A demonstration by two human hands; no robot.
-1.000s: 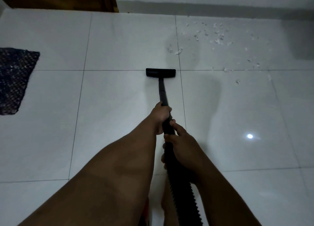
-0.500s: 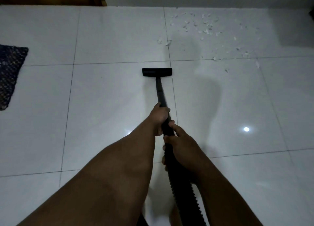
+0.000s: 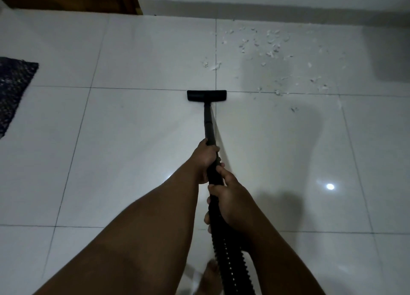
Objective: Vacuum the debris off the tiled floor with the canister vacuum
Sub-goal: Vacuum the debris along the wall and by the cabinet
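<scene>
A: Debris (image 3: 269,48) is scattered at upper right, beyond the floor head (image 3: 206,95); a dark mat (image 3: 13,90) lies far left.

B: The wand (image 3: 208,126) is gripped by the left hand (image 3: 205,159), the hose (image 3: 230,266) by the right hand (image 3: 233,202). Bare tile (image 3: 133,139) is left open around.

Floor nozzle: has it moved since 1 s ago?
Yes, rightward. The floor nozzle was wholly left of the vertical grout line. Now it straddles it, nearer the debris.
</scene>
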